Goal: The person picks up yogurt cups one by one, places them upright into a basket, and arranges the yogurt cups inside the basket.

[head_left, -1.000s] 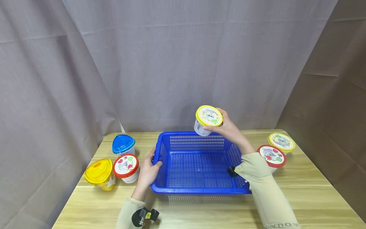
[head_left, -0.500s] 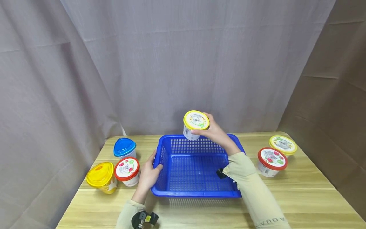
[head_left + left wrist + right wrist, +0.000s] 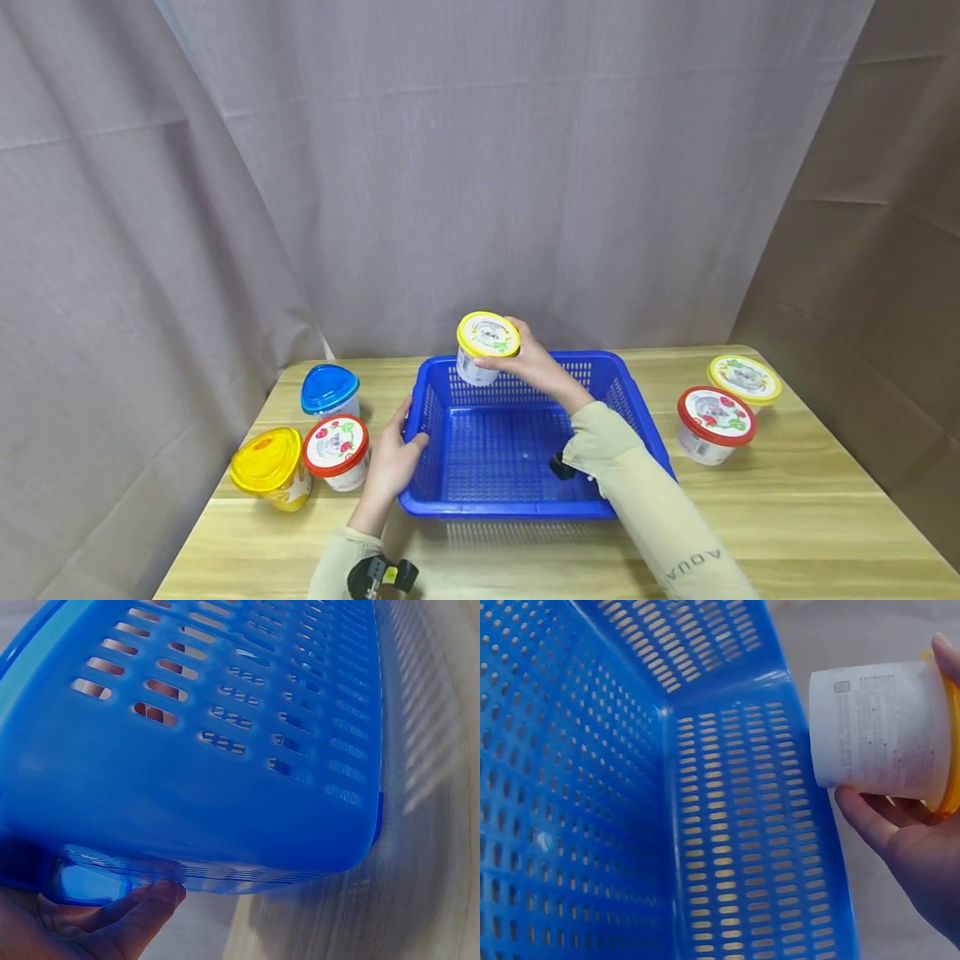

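Observation:
A white tub with a yellow lid [image 3: 487,335] is held upright by my right hand [image 3: 530,364], above the far left part of the basket. In the right wrist view the tub's printed side [image 3: 881,727] shows, with fingers and thumb round it. The blue plastic basket [image 3: 517,510] rests on the table with nothing inside. My left hand [image 3: 396,454] grips the basket's left rim, thumb on the inner side. In the left wrist view its fingertips [image 3: 161,894] lie against the outside of the basket wall [image 3: 172,787].
Left of the basket stand a blue-lidded tub [image 3: 330,388], a red-lidded tub [image 3: 335,446] and a yellow tub [image 3: 268,462]. On the right are another red-lidded tub [image 3: 716,417] and a yellow-lidded tub [image 3: 745,377]. A grey curtain [image 3: 525,167] hangs behind the wooden table [image 3: 810,517].
My right hand has carried the yellow-lidded tub leftward and slightly down, from above the basket's far right part to its far left part. My left hand keeps its grip on the rim.

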`<state>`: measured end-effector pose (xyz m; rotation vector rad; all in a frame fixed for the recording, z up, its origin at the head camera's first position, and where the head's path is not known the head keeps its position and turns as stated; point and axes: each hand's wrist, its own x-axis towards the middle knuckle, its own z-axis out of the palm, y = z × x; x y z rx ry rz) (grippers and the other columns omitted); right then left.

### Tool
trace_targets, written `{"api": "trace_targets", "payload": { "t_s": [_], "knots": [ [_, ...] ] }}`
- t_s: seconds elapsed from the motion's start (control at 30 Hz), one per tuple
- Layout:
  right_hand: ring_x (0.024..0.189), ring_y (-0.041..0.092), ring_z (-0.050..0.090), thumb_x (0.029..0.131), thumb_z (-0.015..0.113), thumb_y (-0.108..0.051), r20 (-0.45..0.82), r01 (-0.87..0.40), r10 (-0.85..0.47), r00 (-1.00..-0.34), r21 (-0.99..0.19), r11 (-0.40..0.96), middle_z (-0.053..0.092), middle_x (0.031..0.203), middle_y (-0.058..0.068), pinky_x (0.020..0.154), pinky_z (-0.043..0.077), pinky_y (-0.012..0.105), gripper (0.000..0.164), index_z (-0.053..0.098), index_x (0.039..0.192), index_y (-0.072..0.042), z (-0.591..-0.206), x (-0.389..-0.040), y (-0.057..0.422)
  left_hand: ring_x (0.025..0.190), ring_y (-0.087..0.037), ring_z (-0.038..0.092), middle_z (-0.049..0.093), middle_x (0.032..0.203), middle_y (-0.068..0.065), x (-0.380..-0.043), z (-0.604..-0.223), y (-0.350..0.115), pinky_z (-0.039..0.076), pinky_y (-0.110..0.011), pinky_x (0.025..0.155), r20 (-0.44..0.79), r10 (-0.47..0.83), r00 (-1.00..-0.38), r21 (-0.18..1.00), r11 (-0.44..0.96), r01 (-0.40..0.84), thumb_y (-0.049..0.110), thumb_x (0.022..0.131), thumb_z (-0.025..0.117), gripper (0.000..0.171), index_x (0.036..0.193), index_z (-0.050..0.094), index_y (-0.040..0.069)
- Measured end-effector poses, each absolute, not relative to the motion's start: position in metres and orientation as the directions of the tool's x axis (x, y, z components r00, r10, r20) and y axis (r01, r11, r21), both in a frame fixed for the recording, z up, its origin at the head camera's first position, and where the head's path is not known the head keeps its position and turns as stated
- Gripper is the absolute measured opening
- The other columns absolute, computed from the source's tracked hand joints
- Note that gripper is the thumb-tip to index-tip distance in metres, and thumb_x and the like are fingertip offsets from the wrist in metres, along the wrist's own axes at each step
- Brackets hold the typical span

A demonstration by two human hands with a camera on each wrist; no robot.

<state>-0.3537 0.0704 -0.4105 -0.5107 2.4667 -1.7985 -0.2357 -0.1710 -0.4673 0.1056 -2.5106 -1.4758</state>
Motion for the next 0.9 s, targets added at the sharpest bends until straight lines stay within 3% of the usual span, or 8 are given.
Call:
{"api": "trace_targets", "payload": {
  "t_s": [0.4,0.9],
  "knots": [
    [0.136,0.030,0.042,0.077,0.086,-0.034,0.106,-0.224,-0.376,-0.921,-0.931,0.288,0.039,0.149,0.017,0.115,0.031,0.049,0.107,0.019,0.156,-0.005,-0.423,-0.348,0.052,0.105,-0.035,0.066,0.066,0.124,-0.025,-0.236,-0.466,-0.175,0.053,-0.053,0.090,0.164,-0.170,-0.972,0.869,0.491,0.060,0.007,0.085,0.066,0.068,0.150,0.046,0.004],
    [0.128,0.029,0.047,0.076,0.087,-0.028,0.030,-0.191,-0.449,-0.893,-0.928,0.318,0.039,0.144,0.017,0.111,0.035,0.047,0.101,0.024,0.150,-0.001,-0.443,-0.344,0.045,0.102,-0.034,0.068,0.066,0.122,-0.026,-0.237,-0.468,-0.175,0.057,-0.049,0.084,0.143,-0.137,-0.980,0.896,0.438,0.069,0.002,0.075,0.068,0.080,0.151,0.043,0.002]
  ]
}}
